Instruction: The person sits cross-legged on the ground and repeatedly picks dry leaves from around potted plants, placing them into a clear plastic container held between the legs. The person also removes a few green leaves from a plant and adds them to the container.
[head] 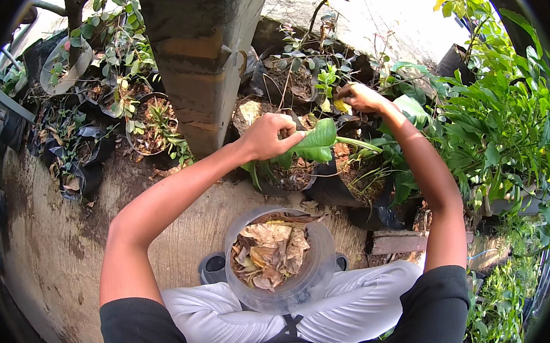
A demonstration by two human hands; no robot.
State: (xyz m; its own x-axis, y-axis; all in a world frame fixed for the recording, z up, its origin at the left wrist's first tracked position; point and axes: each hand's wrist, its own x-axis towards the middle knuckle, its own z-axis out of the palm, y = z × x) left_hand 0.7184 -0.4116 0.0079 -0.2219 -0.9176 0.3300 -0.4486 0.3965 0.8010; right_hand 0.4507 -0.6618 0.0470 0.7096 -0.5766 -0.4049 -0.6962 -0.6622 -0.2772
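Observation:
My left hand (271, 138) pinches the edge of a large green leaf (319, 141) between thumb and fingers. The leaf's thick pale stalk (359, 144) runs off to the right under my right arm. Farther out, the fingers of my right hand (360, 97) are closed on a yellow leaf (341, 106), beside a small bright green shoot (327, 82). Between my knees stands a clear plastic tub (318, 270), holding dry brown leaves (269, 247) and a few yellowish ones.
A thick post (196, 65) rises left of my left hand. Plants in black plastic grow bags (336, 187) line the far side, with dense foliage (493, 124) at the right. A wooden plank (399, 242) lies on the ground by my right knee. Concrete floor (175, 231) surrounds my sandals (213, 267).

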